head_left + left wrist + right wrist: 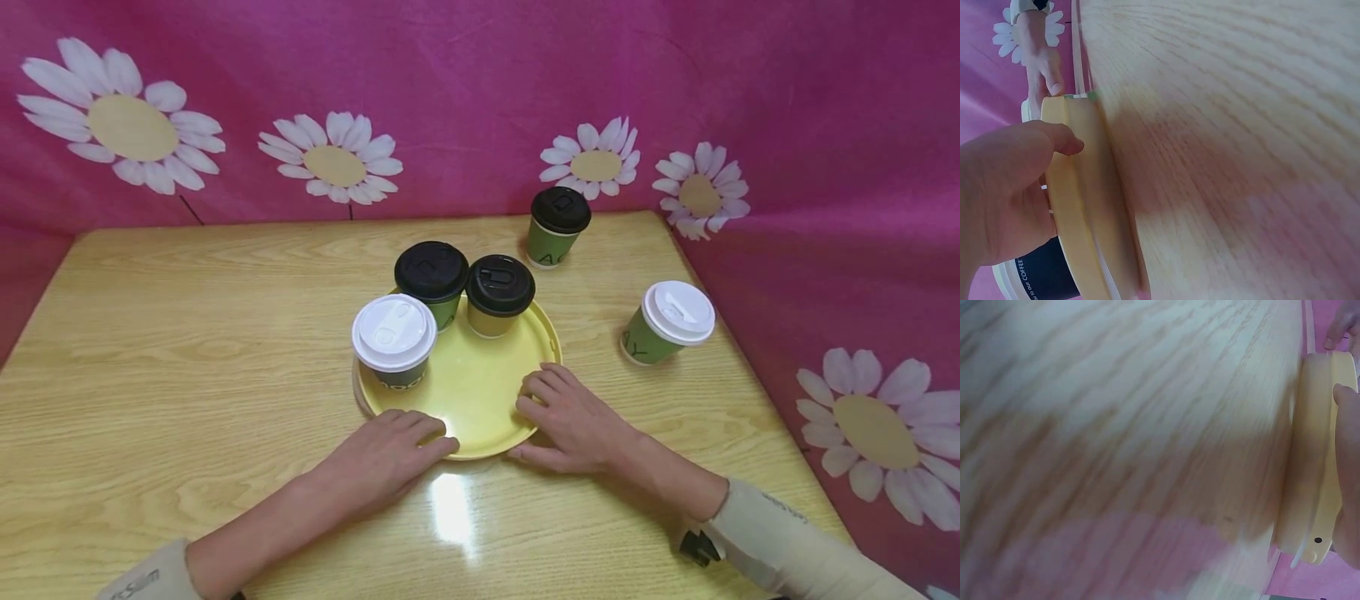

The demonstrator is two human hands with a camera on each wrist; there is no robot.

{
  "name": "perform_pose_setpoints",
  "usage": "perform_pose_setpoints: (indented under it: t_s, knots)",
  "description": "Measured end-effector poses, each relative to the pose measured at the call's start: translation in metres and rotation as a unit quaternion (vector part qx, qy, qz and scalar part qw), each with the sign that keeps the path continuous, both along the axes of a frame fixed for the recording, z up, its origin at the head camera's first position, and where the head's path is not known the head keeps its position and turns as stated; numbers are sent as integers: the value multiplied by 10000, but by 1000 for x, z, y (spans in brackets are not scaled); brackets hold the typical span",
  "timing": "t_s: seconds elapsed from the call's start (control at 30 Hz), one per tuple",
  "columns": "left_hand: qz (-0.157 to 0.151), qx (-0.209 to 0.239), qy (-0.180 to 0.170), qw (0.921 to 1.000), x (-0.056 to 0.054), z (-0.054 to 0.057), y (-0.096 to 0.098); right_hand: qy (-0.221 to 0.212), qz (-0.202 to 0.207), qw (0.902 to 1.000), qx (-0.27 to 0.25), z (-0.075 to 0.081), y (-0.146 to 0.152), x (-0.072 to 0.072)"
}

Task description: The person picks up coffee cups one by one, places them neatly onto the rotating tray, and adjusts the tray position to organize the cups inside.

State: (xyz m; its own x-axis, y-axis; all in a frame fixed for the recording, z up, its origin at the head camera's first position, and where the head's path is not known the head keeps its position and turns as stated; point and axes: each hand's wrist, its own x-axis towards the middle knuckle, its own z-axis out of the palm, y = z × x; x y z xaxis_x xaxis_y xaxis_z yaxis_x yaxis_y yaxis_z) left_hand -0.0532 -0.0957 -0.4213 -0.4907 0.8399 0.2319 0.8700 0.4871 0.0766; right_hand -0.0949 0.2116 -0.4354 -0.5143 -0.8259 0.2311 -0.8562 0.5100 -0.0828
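A round yellow tray (pixel 476 392) with a thick side wall sits on the table. At its near left rim my left hand (pixel 393 458) holds on, with the thumb against the outer wall in the left wrist view. My right hand (pixel 573 421) grips the near right rim, fingers bent over the edge and thumb outside. Three lidded paper cups stand on the tray: a dark one with a white lid (pixel 395 332), a green one with a black lid (pixel 431 271) and a tan one with a black lid (pixel 500 285).
On the wooden table (pixel 187 350), a green cup with a black lid (pixel 558 221) stands behind the tray at the right. Another green cup with a white lid (pixel 667 323) is to the tray's right. A pink flowered cloth (pixel 465 100) borders the table at the back and right.
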Motion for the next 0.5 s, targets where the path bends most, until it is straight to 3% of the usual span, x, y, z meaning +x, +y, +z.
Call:
perform_pose_setpoints:
  t_s: [0.33, 0.5]
  knots:
    - [65, -14, 100, 9999, 0, -2, 1, -155, 0, 9992, 372, 6, 4, -1]
    - [55, 59, 82, 9999, 0, -3, 0, -50, 248, 9995, 200, 6, 6, -2]
